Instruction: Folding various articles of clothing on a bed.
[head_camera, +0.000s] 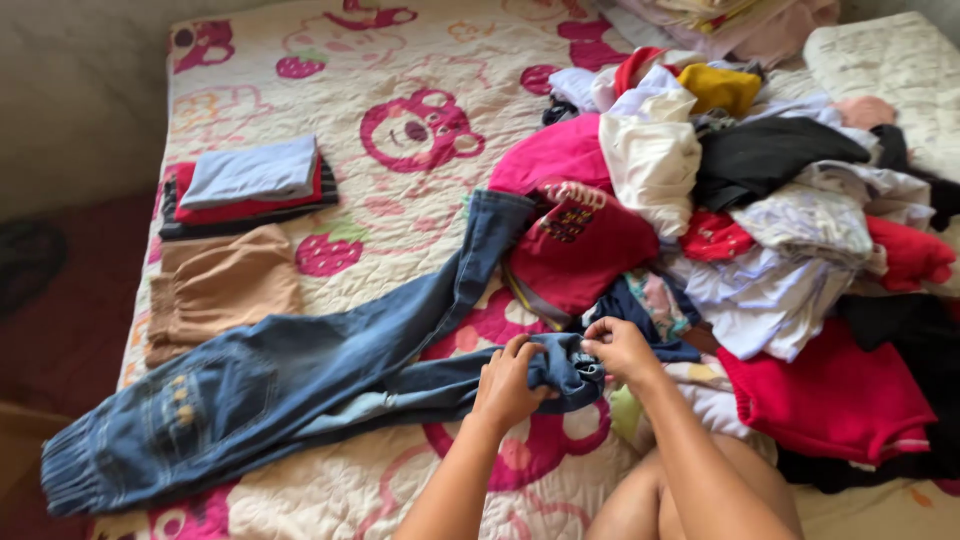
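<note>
A pair of blue jeans (290, 385) lies spread across the bed, waist at the left, one leg running up toward the clothes pile. My left hand (508, 385) and my right hand (620, 350) both grip the bunched cuff of the nearer jeans leg (565, 365) in front of my knee. The fingers of both hands are closed on the denim.
A big heap of mixed clothes (760, 220) fills the right side of the bed. A folded stack (250, 185) and folded tan shorts (220, 290) sit at the left edge. The quilt (400, 120) has pink bear and strawberry prints. My bare leg (690, 490) is at the bottom.
</note>
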